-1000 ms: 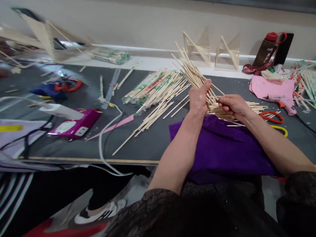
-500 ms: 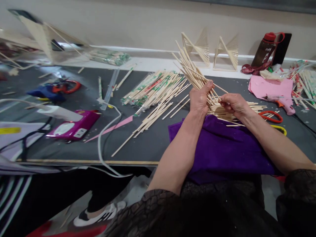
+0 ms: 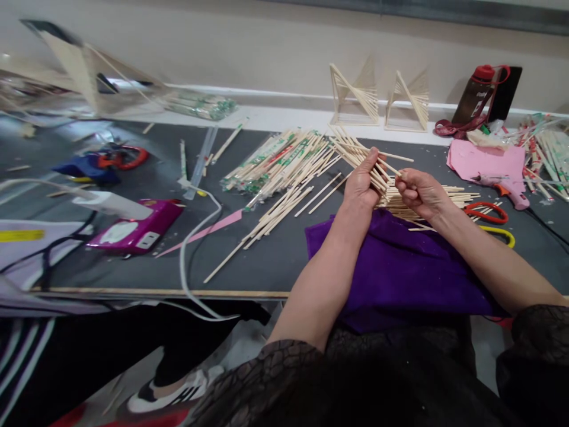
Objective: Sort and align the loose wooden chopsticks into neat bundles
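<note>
A loose bundle of thin wooden sticks [image 3: 355, 149], looking like chopsticks, is gripped in my left hand [image 3: 362, 181], the thumb across them. Close on its right, my right hand [image 3: 418, 191] pinches the end of one stick from that bundle between thumb and fingers. More bare sticks [image 3: 453, 198] lie in a pile on the table behind and below my hands. A purple cloth [image 3: 409, 267] spreads under my forearms at the table's edge. To the left lie sticks in printed paper and plastic wrappers [image 3: 275, 157], with several loose ones beside them.
Two twisted stick frames [image 3: 355, 98] stand by the wall. On the right are a bottle [image 3: 478, 95], pink paper [image 3: 484, 159], a pink glue gun [image 3: 511, 188] and scissors [image 3: 489, 212]. A magenta box [image 3: 137, 228] and a white cable [image 3: 184, 255] lie left. A co-worker's shoe [image 3: 173, 391] shows below.
The bundle in my left hand has tipped lower, from steep to flatter, its far ends now down near the wrapped sticks. My right hand still pinches a stick end.
</note>
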A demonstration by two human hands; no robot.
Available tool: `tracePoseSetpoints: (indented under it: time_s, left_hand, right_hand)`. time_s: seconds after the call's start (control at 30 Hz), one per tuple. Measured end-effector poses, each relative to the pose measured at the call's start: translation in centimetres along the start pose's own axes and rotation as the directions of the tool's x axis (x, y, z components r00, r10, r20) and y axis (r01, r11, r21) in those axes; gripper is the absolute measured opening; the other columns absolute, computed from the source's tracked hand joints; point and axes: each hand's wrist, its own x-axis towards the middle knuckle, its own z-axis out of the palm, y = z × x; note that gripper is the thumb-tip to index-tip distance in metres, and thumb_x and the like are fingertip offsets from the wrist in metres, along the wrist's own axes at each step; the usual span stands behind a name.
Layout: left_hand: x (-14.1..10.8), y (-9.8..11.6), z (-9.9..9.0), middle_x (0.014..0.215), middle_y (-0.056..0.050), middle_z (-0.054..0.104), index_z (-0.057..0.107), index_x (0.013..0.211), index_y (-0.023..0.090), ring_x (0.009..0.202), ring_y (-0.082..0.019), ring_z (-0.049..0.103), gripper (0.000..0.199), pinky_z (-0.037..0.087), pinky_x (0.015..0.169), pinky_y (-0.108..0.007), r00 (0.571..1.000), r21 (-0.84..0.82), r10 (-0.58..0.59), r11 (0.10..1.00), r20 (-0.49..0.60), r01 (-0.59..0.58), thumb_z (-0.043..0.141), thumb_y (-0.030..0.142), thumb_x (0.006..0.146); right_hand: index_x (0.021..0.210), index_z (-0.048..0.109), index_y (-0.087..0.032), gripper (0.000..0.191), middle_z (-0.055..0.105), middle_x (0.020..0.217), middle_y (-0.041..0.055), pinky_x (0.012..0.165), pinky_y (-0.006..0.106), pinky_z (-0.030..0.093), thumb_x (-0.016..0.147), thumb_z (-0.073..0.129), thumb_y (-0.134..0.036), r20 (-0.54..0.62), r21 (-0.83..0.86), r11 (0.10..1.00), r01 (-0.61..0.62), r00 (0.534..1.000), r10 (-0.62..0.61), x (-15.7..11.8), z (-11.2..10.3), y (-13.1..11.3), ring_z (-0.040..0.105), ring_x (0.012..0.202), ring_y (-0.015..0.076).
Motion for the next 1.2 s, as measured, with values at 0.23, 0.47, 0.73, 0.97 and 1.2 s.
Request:
tracePoseSetpoints:
  time_s: [0.23, 0.47, 0.73, 0.97, 1.2]
  left_hand:
    - [0.7, 1.0, -0.9, 0.064, 0.0, 0.063, 0.065, 0.081, 0.018, 0.055, -0.009, 0.057, 0.021, 0.043, 0.05, -0.021, 0.995, -0.05, 0.086, 0.995, -0.048, -0.089, 0.076, 0.033, 0.073]
    - [1.4, 0.9, -1.6, 0.057, 0.002, 0.059, 0.062, 0.07, 0.017, 0.049, -0.007, 0.052, 0.016, 0.043, 0.05, -0.02, 0.998, -0.066, 0.045, 0.997, -0.054, -0.048, 0.075, 0.025, 0.073]
    - [-0.3, 1.4, -0.1, 0.067, -0.002, 0.066, 0.061, 0.078, 0.016, 0.066, -0.013, 0.064, 0.005, 0.05, 0.062, -0.024, 0.999, -0.084, -0.038, 0.996, -0.034, 0.035, 0.059, 0.018, 0.083]
    - [-1.3, 1.0, 0.2, 0.048, 0.007, 0.045, 0.054, 0.07, 0.018, 0.035, -0.003, 0.032, 0.014, 0.027, 0.039, -0.018, 0.991, 0.264, 0.117, 0.956, 0.06, -0.129, 0.061, 0.016, 0.082]
    - [-1.7, -0.6, 0.0, 0.053, 0.002, 0.047, 0.057, 0.059, 0.021, 0.061, -0.014, 0.054, 0.022, 0.038, 0.058, -0.023, 0.944, 0.707, 0.299, 0.637, 0.141, -0.307, 0.07, 0.004, 0.065]
  right_hand:
    - [0.063, 0.048, -0.017, 0.009, 0.047, 0.052, -0.0053, 0.031, 0.016, 0.012, 0.067, 0.052, -0.023, -0.09, 0.02, 1.0, 0.016, 0.996, -0.014, 0.4, -0.9, -0.7, 0.027, 0.034, 0.0016]
    - [0.06, 0.044, -0.018, 0.019, 0.048, 0.053, -0.0042, 0.031, 0.017, 0.011, 0.067, 0.057, -0.029, 0.072, -0.021, 1.0, -0.004, 0.997, 0.006, 0.2, -1.0, -0.5, 0.027, 0.035, 0.002]
    - [0.076, 0.059, -0.015, 0.016, 0.06, 0.069, 0.0009, 0.033, 0.016, 0.02, 0.063, 0.06, -0.024, 0.163, 0.006, 1.0, 0.022, 0.986, -0.023, -0.3, -1.1, -0.7, 0.042, 0.047, 0.0048]
    - [0.072, 0.055, -0.016, 0.017, 0.048, 0.058, -0.0052, 0.032, 0.015, 0.014, 0.07, 0.067, -0.028, 0.108, 0.048, 0.999, -0.002, 0.994, -0.003, 0.2, -1.8, -1.1, 0.03, 0.039, 0.0014]
    - [0.077, 0.061, -0.014, 0.022, 0.043, 0.052, -0.0079, 0.034, 0.017, 0.011, 0.069, 0.073, -0.031, -0.111, -0.092, 0.991, 0.097, 0.988, -0.107, 0.7, -1.4, -0.6, 0.025, 0.038, 0.002]
